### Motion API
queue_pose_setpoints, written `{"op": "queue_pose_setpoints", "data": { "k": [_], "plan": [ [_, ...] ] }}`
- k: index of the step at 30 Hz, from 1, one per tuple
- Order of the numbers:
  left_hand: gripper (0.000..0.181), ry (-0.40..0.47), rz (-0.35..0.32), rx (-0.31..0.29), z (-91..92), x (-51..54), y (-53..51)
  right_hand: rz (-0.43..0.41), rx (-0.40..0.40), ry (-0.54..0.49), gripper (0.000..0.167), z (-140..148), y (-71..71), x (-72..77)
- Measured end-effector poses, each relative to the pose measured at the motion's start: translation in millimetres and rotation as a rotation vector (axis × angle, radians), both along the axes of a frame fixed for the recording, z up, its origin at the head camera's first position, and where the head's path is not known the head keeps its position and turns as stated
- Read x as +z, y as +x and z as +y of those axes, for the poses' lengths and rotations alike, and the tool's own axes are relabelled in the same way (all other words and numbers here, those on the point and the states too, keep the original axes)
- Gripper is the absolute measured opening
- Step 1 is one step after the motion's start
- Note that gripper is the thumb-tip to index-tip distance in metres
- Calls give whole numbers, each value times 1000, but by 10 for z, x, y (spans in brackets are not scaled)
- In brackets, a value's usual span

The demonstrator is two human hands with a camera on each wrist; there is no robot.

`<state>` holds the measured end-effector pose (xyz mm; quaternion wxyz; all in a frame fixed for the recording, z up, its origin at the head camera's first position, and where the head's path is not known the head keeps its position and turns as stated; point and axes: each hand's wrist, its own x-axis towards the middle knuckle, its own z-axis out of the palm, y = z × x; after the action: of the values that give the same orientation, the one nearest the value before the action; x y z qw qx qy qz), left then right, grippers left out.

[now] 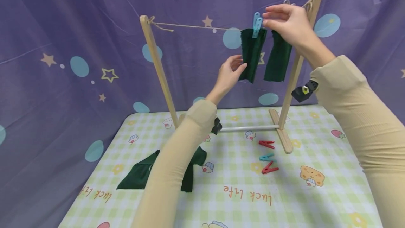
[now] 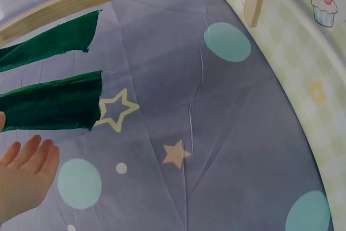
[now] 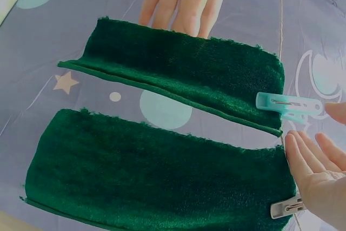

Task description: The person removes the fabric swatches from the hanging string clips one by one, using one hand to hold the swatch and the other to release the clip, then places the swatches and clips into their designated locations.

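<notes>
From the string (image 1: 196, 26) hang two dark green cloth pieces. A light blue clip (image 1: 257, 27) holds the top of the left piece (image 1: 252, 54); a silver clip (image 3: 287, 207) is on the right piece (image 1: 278, 59). My right hand (image 1: 292, 22) is beside the blue clip with its fingers extended, the thumb close to the clip's end in the right wrist view. My left hand (image 1: 229, 71), fingers loosely bent, is at the left piece's outer edge; whether it touches the cloth I cannot tell.
Wooden posts (image 1: 159, 69) carry the string, with a white bar (image 1: 246, 128) low between them. Red clips (image 1: 267, 144) and a blue clip (image 1: 267, 157) lie on the checked tabletop (image 1: 240, 210). More green cloth (image 1: 137, 175) lies partly behind my left sleeve.
</notes>
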<state>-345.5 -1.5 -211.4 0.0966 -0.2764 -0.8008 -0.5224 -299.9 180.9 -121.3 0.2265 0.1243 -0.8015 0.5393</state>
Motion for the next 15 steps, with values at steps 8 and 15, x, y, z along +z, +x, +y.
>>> {"op": "queue_pose_setpoints", "data": {
  "k": [8, 15],
  "plan": [
    [34, 31, -3, 56, 34, -10, -38, -8, 37, -9, 48, -52, -60, 38],
    [29, 67, 5, 127, 44, -6, -37, -22, 32, 37, 47, -68, -75, 48]
  ]
}}
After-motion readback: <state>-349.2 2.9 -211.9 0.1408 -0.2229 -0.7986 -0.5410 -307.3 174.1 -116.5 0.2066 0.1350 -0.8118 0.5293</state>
